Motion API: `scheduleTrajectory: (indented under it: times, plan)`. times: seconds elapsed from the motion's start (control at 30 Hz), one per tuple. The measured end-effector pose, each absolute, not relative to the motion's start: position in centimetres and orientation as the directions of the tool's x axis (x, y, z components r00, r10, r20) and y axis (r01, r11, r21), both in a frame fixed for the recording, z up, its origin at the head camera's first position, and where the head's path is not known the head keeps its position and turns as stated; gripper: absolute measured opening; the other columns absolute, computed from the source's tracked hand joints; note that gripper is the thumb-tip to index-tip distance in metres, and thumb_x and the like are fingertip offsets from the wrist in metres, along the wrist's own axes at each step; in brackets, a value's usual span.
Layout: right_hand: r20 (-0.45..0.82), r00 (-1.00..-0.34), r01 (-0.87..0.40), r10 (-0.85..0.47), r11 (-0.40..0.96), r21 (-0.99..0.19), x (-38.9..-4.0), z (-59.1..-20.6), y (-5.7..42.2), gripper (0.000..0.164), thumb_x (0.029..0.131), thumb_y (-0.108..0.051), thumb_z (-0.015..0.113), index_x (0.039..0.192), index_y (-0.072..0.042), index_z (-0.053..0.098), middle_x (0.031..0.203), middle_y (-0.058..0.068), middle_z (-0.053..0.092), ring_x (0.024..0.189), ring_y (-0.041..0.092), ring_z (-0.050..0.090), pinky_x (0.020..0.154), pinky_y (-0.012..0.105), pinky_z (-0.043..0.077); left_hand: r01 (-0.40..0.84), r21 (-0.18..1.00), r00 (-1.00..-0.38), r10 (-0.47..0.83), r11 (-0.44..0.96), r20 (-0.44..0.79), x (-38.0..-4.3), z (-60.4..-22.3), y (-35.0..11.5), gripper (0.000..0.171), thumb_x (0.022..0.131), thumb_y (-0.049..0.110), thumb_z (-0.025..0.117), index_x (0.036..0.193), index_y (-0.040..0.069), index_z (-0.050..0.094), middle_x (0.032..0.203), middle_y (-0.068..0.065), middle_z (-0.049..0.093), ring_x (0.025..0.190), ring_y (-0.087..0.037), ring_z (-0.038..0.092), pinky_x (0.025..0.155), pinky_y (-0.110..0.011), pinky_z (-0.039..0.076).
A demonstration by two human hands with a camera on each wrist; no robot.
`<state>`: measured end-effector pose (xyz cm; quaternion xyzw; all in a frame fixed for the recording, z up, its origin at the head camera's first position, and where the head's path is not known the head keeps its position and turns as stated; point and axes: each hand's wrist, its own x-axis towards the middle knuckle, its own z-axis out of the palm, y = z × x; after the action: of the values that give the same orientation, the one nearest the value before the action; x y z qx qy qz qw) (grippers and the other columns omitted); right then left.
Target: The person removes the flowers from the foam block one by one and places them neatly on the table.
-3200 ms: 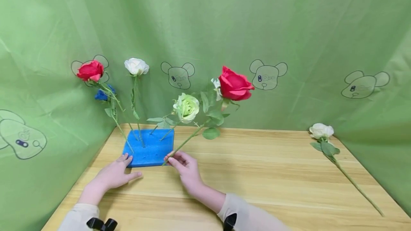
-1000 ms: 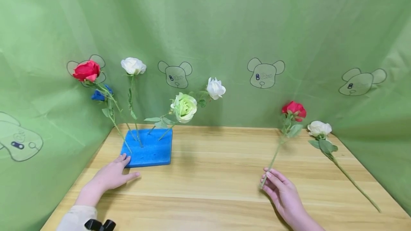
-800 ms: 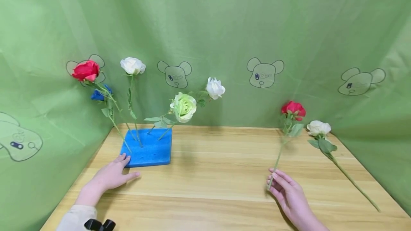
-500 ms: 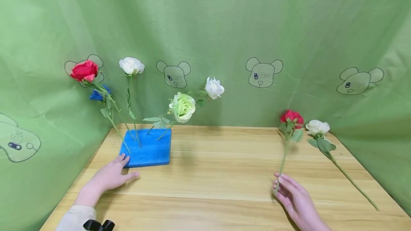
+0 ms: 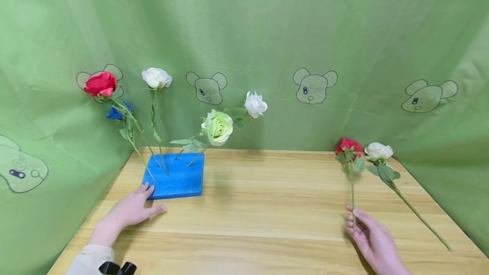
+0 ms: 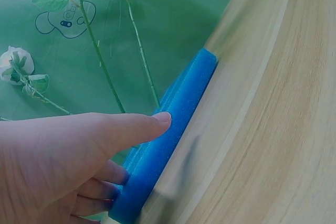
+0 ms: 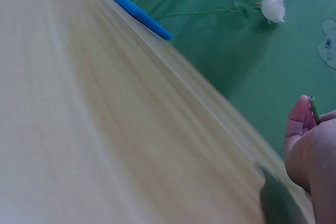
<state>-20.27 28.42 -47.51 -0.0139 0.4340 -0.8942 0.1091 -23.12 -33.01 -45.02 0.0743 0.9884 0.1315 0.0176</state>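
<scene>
My right hand (image 5: 372,237) pinches the lower stem of a red rose (image 5: 348,146) at the right of the table. Its bloom points away, beside a white rose (image 5: 379,152) that lies on the wood. In the right wrist view the cut stem end (image 7: 314,108) pokes out between thumb and fingers. My left hand (image 5: 131,209) rests with fingers stretched on the front left corner of a blue foam board (image 5: 183,186). Standing in that board are another red rose (image 5: 100,84), a blue flower (image 5: 117,111), a white rose (image 5: 156,78) and a pale green rose (image 5: 217,127).
A further white flower (image 5: 255,104) leans out to the right from behind the green rose. Green cloth (image 5: 244,33) with bear-head prints walls off the back and both sides of the wooden table (image 5: 259,207).
My right hand has carried the red rose from the board's front edge to the right and lowered it near the lying white rose. The left hand stays on the board.
</scene>
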Motion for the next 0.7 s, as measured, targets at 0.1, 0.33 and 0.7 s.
scheduleTrajectory:
  times: [0.1,0.33,0.7]
  plan:
    - [-0.051,-0.973,0.183,-0.226,-0.613,-0.768,-20.3,-47.2,30.1,0.037,0.106,-0.012,0.036,0.111,-0.009,0.072,0.091,-0.001,0.067,0.082,0.007,0.063,0.073,0.019,0.057,0.145,0.261,-0.988,0.154,0.954,-0.014,-23.1,-45.0,-33.0,0.094,0.086,0.066,0.058,0.14,-0.01,0.044,0.148,-0.037,0.033,0.134,-0.056,0.035,0.103,-0.067,0.038]
    - [-0.057,-0.891,0.335,-0.451,-0.567,-0.752,-20.9,-46.1,35.5,0.049,0.108,-0.016,0.023,0.115,-0.006,0.07,0.093,0.001,0.069,0.083,0.01,0.066,0.077,0.02,0.058,0.148,0.255,-0.987,0.157,0.956,-0.017,-23.0,-45.0,-33.0,0.094,0.085,0.065,0.059,0.14,-0.01,0.044,0.147,-0.038,0.033,0.133,-0.057,0.036,0.102,-0.067,0.039]
    - [-0.243,-0.843,0.348,-0.48,-0.143,-0.926,-21.4,-45.5,41.3,0.047,0.109,-0.017,0.025,0.114,-0.024,0.071,0.095,-0.008,0.068,0.085,0.003,0.064,0.077,0.021,0.058,0.147,0.264,-0.987,0.158,0.953,-0.022,-22.8,-45.1,-33.1,0.094,0.086,0.065,0.059,0.14,-0.011,0.044,0.147,-0.039,0.033,0.134,-0.057,0.035,0.103,-0.067,0.038]
